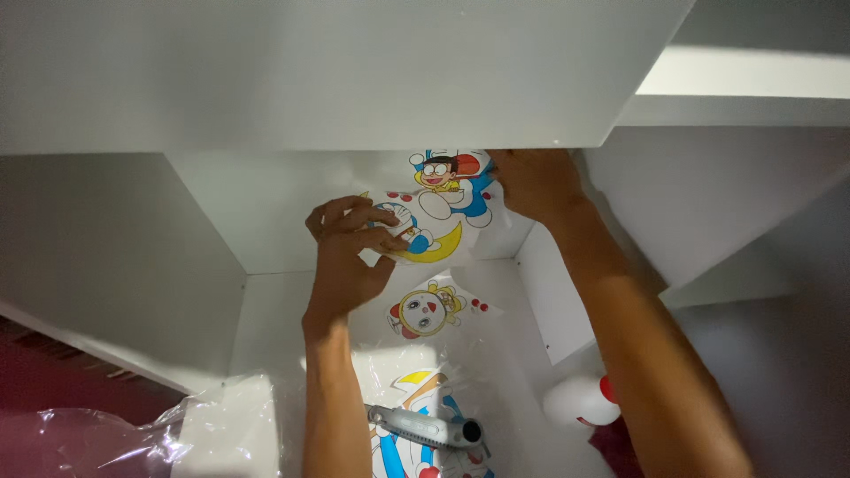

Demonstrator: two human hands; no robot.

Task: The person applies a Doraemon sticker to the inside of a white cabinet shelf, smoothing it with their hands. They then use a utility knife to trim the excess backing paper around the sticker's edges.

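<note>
Inside a white cabinet compartment [212, 212], a cartoon sticker sheet [447, 199] with a blue-and-white character, a yellow crescent moon and red dots lies against the back wall. My left hand [350, 252] presses its lower left part, fingers curled on the sheet. My right hand [536, 181] holds the sheet's upper right edge, just under the shelf above. A second, smaller sticker [429, 310] of a yellow round-faced character lies on the compartment floor below my hands.
A grey utility knife [425, 427] rests on another cartoon sticker sheet [416, 416] with clear film at the front. A white block in clear plastic wrap [226, 429] sits at lower left. A white-and-red rounded object [584, 400] lies at lower right. A white shelf [336, 71] overhangs the compartment.
</note>
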